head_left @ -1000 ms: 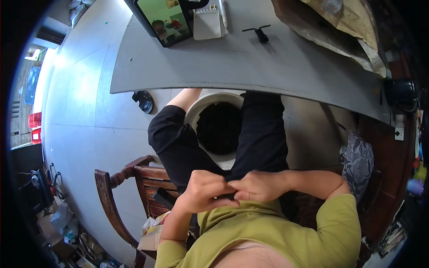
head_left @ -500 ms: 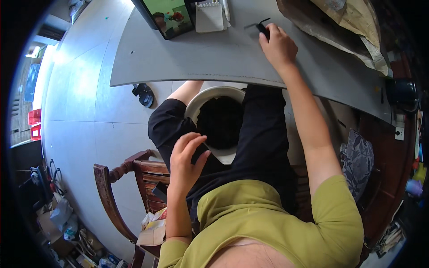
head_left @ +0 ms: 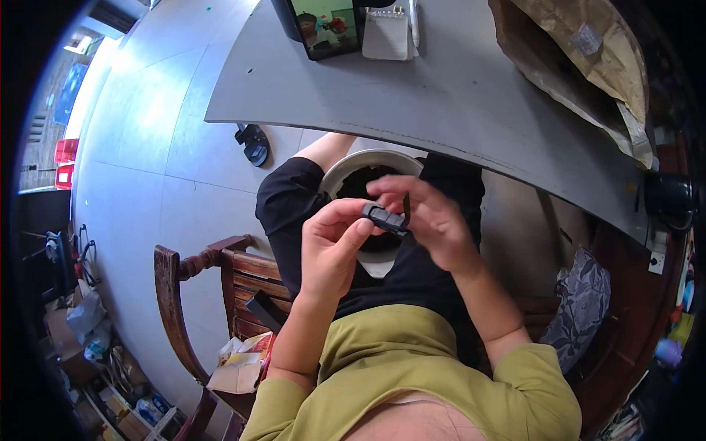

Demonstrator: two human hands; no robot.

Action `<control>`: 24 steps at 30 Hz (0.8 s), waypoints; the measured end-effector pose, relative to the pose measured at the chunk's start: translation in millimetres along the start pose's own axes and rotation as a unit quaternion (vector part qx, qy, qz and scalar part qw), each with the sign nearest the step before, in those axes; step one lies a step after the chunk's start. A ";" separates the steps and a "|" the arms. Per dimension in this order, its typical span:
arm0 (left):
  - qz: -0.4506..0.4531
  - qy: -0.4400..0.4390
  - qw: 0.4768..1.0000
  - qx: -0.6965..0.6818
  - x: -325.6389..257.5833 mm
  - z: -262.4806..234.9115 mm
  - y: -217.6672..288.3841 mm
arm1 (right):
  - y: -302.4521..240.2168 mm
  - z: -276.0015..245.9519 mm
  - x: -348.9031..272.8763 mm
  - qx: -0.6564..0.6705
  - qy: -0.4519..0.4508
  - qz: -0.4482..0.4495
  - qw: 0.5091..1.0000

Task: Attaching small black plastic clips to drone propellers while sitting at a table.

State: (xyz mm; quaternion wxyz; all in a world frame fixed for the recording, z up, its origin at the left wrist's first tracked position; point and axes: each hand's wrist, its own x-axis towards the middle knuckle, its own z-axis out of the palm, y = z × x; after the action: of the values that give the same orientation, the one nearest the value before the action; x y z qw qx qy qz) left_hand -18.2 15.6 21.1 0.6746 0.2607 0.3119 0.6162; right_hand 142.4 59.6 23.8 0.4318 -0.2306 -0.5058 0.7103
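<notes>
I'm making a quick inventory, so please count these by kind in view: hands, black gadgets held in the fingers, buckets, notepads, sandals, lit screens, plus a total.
Left hand and right hand: 2
Gadget: 1
Bucket: 1
Notepad: 1
Sandal: 1
Screen: 1
Total: 7

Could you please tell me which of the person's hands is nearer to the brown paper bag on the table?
The right hand: it is at the small black device, in view below-left of the bag. The left hand, pinching that device, is farther left.
</notes>
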 end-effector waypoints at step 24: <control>0.231 -0.137 0.829 0.490 -0.8 12.3 27.7 | -7.6 18.3 -24.8 0.224 0.064 0.159 0.959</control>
State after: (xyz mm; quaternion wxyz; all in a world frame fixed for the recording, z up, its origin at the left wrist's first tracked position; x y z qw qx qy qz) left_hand -27.6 18.1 49.8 0.3318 0.7036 0.4081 0.4779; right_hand 144.2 30.0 35.1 0.3853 -0.2504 -0.2618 0.8487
